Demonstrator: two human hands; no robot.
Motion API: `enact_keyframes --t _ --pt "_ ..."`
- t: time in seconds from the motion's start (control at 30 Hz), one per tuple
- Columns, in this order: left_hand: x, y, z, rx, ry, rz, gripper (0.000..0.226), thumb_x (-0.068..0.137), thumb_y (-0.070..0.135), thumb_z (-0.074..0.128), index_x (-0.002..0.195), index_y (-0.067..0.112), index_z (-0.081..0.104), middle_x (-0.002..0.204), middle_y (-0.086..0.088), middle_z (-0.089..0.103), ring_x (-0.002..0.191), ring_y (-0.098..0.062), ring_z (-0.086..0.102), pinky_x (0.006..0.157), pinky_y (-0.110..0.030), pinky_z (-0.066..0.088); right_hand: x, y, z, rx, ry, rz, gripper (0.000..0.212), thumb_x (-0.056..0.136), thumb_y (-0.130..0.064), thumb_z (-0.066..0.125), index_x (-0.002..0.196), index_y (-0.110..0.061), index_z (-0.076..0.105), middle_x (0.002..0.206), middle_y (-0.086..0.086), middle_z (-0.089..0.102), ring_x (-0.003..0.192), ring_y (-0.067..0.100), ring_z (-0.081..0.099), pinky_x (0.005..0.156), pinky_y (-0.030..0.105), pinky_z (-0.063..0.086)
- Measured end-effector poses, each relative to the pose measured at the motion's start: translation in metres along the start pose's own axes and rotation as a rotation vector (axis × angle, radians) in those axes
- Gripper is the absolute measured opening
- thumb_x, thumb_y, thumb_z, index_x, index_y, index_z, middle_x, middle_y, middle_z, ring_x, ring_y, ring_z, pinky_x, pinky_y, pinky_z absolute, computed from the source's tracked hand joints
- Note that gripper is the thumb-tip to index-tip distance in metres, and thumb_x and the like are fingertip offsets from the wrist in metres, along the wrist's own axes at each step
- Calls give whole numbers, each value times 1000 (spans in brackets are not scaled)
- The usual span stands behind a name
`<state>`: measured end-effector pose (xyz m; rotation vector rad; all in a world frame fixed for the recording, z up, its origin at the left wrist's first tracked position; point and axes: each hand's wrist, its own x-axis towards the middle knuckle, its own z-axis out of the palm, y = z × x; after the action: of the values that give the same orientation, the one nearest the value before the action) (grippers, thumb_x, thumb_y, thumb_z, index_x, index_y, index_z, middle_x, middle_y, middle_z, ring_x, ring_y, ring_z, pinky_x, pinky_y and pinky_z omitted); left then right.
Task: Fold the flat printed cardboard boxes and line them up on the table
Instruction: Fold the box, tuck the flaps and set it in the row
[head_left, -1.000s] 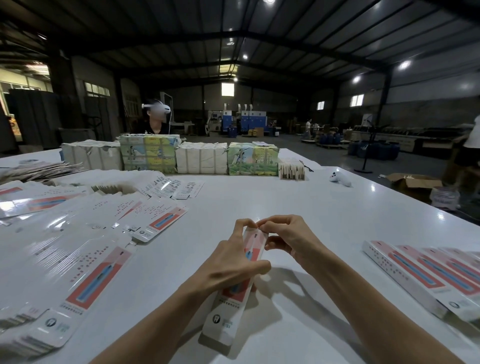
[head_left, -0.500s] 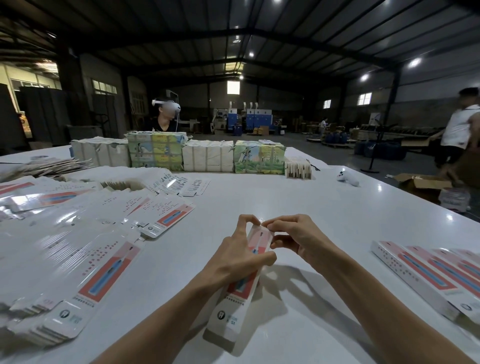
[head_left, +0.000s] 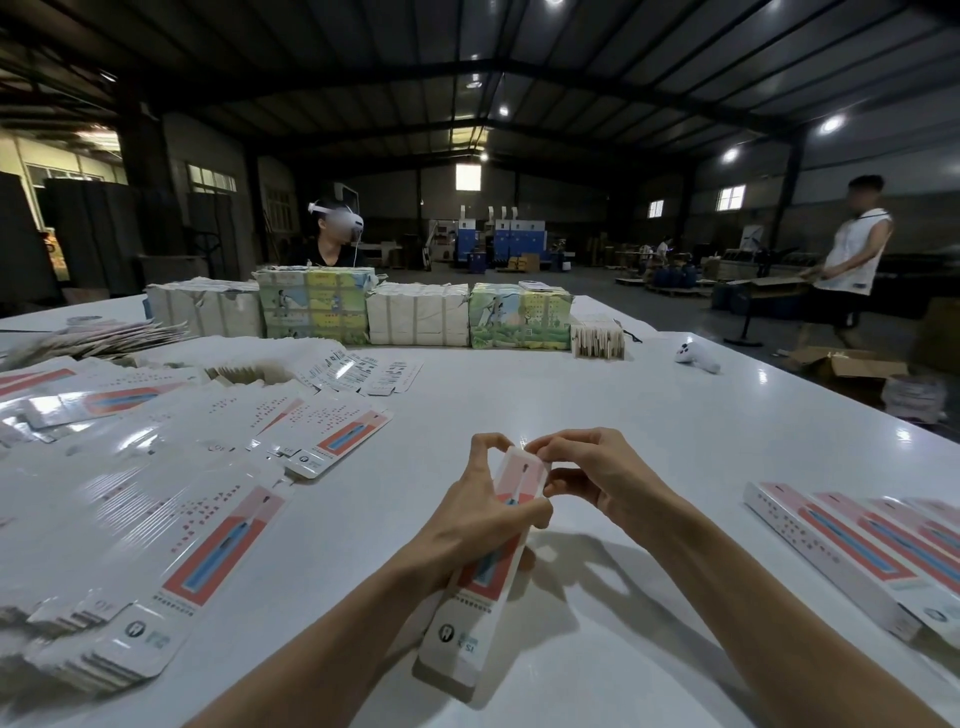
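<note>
Left hand (head_left: 475, 517) wraps curled fingers round the box (head_left: 460, 618) mid-length. Right hand (head_left: 602, 480) pinches its far end, apparently 1 flap, just beside the left fingertips.

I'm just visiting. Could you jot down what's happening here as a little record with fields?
Activity: folding one printed cardboard box
Left hand: grips the box around its middle
Right hand: pinches the flap at its far end
Flat boxes: piled on the left
Folded boxes: lined up on the right
Surface: glossy white table
</note>
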<state>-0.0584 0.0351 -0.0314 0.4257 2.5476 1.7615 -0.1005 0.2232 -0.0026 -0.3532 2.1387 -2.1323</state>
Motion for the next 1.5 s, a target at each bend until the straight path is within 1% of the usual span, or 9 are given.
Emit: enact_keyframes --t 0.17,0.3,0.7,0.97,1.13,1.23,1.3,1.37,1.5 --pt "-3 2 -3 -141 -58 -38 75 83 28 79 130 50 25 116 -17 61 66 -28 75 66 -34 63 2 5 1 28 -85 -22 11 92 -11 77 100 -5 83 103 22 78 88 34 77 75 29 62" --pt "-2 1 -3 -214 -49 -70 69 85 24 78 124 55 30 117 -19 60 68 -28 75 65 -33 62 0 12 7 12 -74 -68 30 78 -30 87 100 -10 84 102 20 78 96 36 76 80 30 62" --pt "3 -2 0 -283 -24 -115 67 88 22 80 119 56 30 119 -17 65 72 -31 76 68 -37 63 1 18 14 -52 14 -172 18 91 -23 79 94 -5 84 93 25 76 85 45 70 93 51 61" --pt "6 -5 5 -395 -17 -137 73 90 38 82 134 47 25 117 -18 69 78 -29 79 67 -32 63 4 25 15 -58 31 -192 18 96 -28 75 98 -12 83 98 12 80 95 31 77 89 41 64" --pt "13 0 8 -674 176 -169 49 103 51 57 139 26 35 112 -23 69 81 -28 76 71 -39 65 2 22 27 -429 137 -274 42 101 -34 68 136 -12 63 125 3 71 99 16 74 76 21 61" --pt "13 2 3 -908 205 -212 60 104 56 52 147 15 40 132 -29 63 110 -43 71 91 -59 61 -6 19 37 -669 108 -373 49 102 -41 65 144 -18 55 133 -2 62 109 11 66 85 24 60" --pt "8 4 -2 -1001 200 -241 65 103 61 50 141 9 50 125 -28 70 107 -43 73 86 -59 62 -13 16 41 -813 3 -376 58 99 -56 62 144 -19 56 135 -3 63 111 13 64 90 34 60" --pt "4 6 -6 -1036 202 -249 66 100 64 50 126 5 62 102 -22 78 89 -35 79 69 -48 65 -19 11 44 -1039 -83 -385 60 93 -70 57 131 -24 56 123 -6 64 101 15 63 77 28 56" --pt "5 4 -7 -1070 159 -199 77 99 68 48 140 3 54 123 -26 71 112 -42 72 87 -53 62 -22 6 47 -1325 -113 -389 50 95 -63 58 127 -28 41 118 -8 58 85 11 55 68 22 48"
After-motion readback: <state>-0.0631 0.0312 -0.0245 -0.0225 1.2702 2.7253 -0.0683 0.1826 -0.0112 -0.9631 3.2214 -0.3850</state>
